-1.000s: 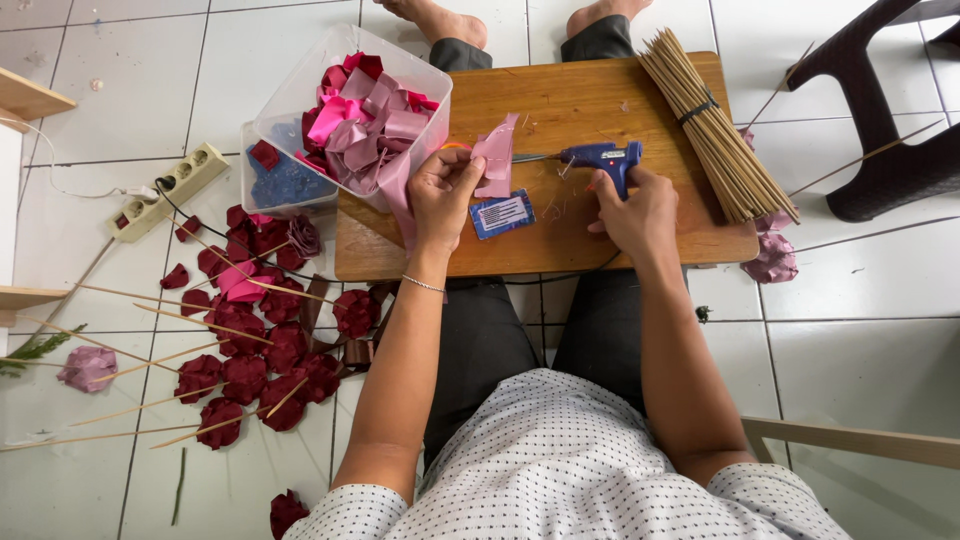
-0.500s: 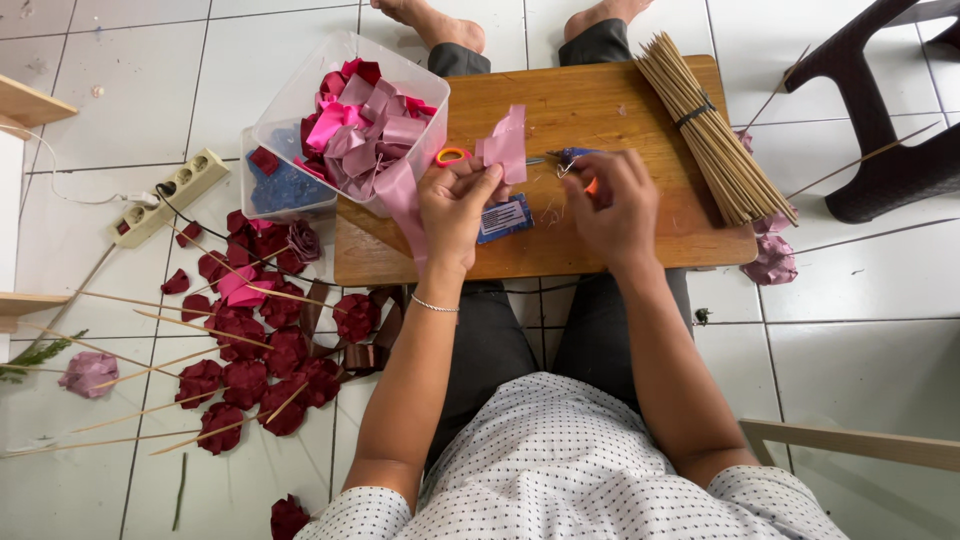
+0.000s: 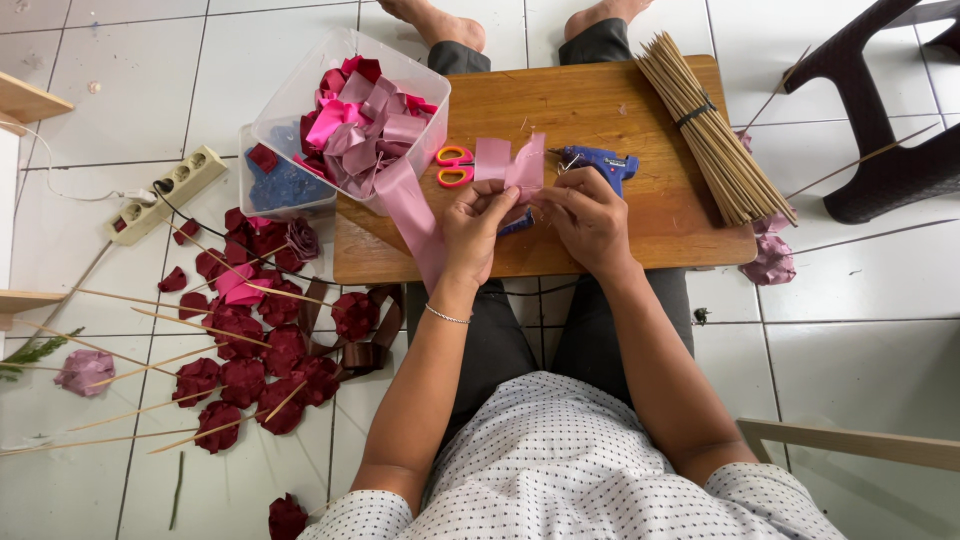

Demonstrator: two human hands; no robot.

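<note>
Pink ribbon (image 3: 510, 160) sits pinched between both hands above the wooden bench (image 3: 620, 230): the left hand (image 3: 475, 225) grips the fold, the right hand (image 3: 585, 215) closes on its other edge. A loose tail hangs off the bench edge and could snag. The blue glue gun (image 3: 600, 162) lies just beyond the knuckles, near enough to burn; orange scissors (image 3: 452, 167) lie close by too.
</note>
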